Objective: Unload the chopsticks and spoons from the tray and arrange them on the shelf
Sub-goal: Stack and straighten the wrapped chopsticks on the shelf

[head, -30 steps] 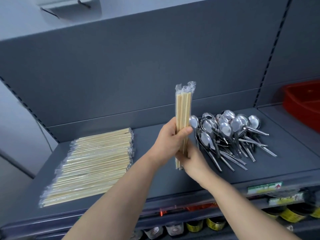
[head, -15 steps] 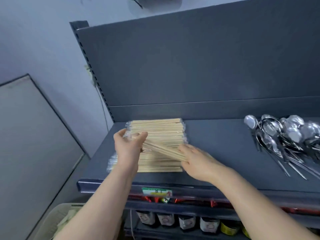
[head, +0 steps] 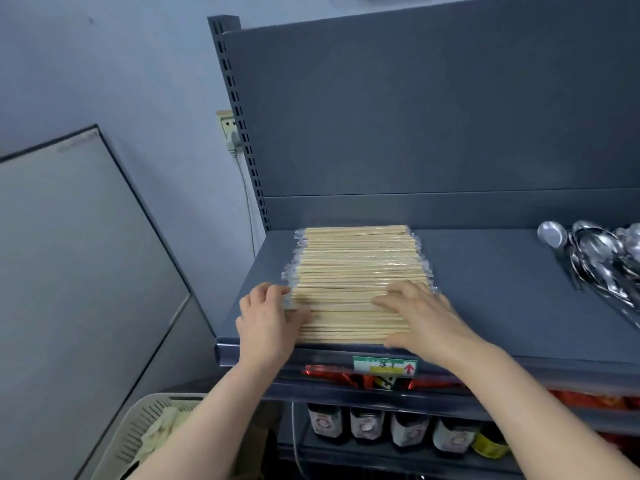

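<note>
Dozens of pale wooden chopsticks, thin straight sticks sealed in clear crinkled plastic sleeves, lie side by side in a flat, squared stack on the left part of the dark grey metal shelf. They run left to right, and the sleeve ends stick out as small frills at both sides. The stack reaches from near the back panel to the shelf's near lip.

Both hands rest on its near half. The left hand sits at the left end, its fingers lightly bent against the sleeve ends and its thumb laid across the top sticks. The right hand lies flat on top toward the right end, fingers spread and pointing left, thumb along the near edge. Neither pinches a stick.

Well apart, at the far right, shiny metal spoons with round bowls lie heaped. A green and white price label is fixed to the lip under the stack. Below it are red packets and a row of dark labelled bottles. A slotted plastic basket stands low on the left, partly hidden by the left forearm.
</note>
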{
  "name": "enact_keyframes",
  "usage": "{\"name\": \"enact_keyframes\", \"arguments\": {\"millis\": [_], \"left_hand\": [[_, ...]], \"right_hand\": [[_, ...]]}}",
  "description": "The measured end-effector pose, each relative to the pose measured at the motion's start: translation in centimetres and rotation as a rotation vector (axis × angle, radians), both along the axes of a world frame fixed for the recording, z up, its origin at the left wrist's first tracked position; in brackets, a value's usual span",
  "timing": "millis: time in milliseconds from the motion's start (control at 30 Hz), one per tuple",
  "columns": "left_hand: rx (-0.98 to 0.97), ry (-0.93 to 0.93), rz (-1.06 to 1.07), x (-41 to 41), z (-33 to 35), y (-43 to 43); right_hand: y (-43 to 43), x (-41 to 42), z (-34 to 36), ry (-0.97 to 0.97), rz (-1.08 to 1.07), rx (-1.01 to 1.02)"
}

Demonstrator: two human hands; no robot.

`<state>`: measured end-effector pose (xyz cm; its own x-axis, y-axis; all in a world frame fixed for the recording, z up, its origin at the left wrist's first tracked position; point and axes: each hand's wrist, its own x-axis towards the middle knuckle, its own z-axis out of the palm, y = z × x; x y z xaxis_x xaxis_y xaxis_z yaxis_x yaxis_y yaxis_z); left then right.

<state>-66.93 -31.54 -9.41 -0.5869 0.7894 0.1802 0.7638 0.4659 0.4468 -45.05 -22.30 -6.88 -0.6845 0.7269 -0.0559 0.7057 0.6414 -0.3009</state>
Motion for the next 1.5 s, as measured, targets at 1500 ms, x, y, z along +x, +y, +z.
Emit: {"name": "enact_keyframes", "arguments": {"millis": [1500], "left_hand": [[-0.218,0.181,-0.587,3.7,1.7,5.3]], "right_hand": [[1.5,-0.8,-1.4,0.073,-0.338,0.174]]}}
